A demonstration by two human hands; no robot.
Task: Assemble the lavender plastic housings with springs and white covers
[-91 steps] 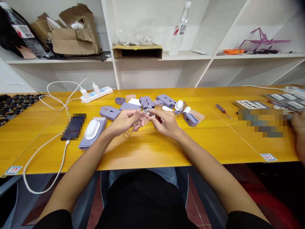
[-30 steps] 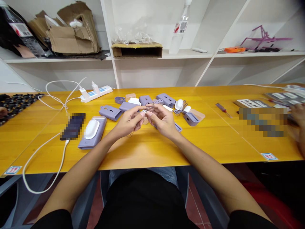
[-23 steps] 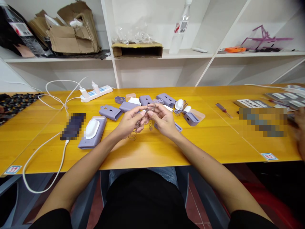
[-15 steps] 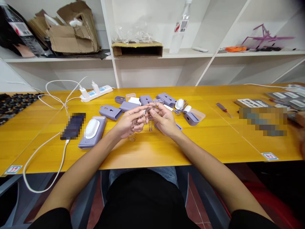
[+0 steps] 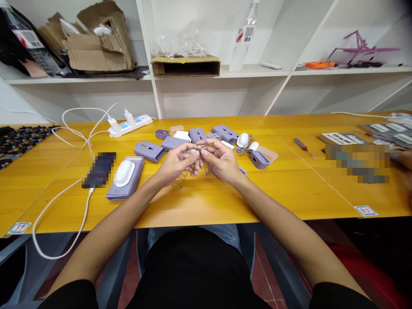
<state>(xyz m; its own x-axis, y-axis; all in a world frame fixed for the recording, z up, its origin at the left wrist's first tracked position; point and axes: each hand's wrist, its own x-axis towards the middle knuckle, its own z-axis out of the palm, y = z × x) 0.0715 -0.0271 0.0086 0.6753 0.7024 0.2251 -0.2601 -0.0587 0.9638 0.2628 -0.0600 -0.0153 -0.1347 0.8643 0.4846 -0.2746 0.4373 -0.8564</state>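
The left hand and right hand pinch wire springs in narrow grips, apparently teasing them apart, the next move calling for gentle, steady pulling.

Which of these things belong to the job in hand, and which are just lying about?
Likely part of the job:
springs, held by left grip and right grip
purple cases
white parts

Probably just lying about:
power strip
bottles
carton
screwdriver (could be either)
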